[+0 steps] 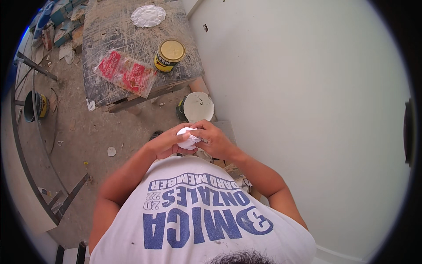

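Together, the left hand (165, 141) and right hand (214, 138) grasp a crumpled white wad (186, 141); a bucket (198, 107) stands beyond.

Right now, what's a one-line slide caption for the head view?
Left hand and right hand hold a white wad before a scratched table bearing a gold-lidded can.

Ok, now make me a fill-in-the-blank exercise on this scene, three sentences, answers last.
1. The left hand and right hand hold a crumpled bundle coloured ____.
2. On the scratched tabletop, the gold-lidded can stands to the ____ of the plastic packet, as pictured.
3. Of the can and the crumpled disc, the one farther from the person is the ____.

Missing words: white; right; crumpled disc.
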